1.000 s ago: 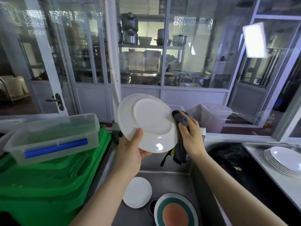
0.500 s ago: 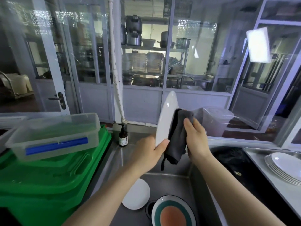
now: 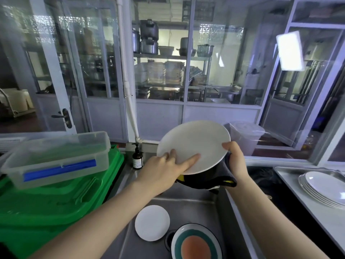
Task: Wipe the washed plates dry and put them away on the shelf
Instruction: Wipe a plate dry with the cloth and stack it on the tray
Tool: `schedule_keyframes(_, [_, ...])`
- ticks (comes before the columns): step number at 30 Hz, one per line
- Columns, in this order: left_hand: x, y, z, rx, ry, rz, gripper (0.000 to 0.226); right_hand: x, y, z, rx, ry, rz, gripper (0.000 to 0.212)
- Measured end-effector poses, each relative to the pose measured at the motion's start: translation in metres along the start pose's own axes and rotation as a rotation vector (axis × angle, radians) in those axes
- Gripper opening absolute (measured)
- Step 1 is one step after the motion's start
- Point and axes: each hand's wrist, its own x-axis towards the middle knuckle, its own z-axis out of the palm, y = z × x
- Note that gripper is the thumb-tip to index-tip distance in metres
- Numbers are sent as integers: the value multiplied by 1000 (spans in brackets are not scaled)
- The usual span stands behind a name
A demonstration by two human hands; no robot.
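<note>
I hold a large white plate [image 3: 196, 142] over the sink, its upper face turned toward me. My left hand [image 3: 166, 166] grips its near left rim, fingers lying on the face. My right hand [image 3: 234, 159] holds the right rim with the thumb on top and a dark cloth [image 3: 209, 177] pressed under the plate. In the steel sink [image 3: 188, 202] below lie a small white plate [image 3: 152, 223] and a plate with teal rings and an orange centre [image 3: 196, 243]. A stack of white plates [image 3: 325, 188] sits on a steel tray at the right.
Green bins [image 3: 46, 200] with a clear lidded box [image 3: 56, 159] on top stand to the left. A brown pump bottle [image 3: 137, 158] is at the sink's back corner. A translucent tub [image 3: 246, 136] sits behind the plate. Glass partitions run along the back.
The plate has been turned over from showing its underside, through edge-on, to its upper face toward me. The cloth has gone from the plate's side to underneath it.
</note>
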Motion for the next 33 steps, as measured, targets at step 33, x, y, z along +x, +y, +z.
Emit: schedule_keyframes(33, [35,93,36,-2033,158,-988,57,24,-26,-101,-1259,198,-602,32])
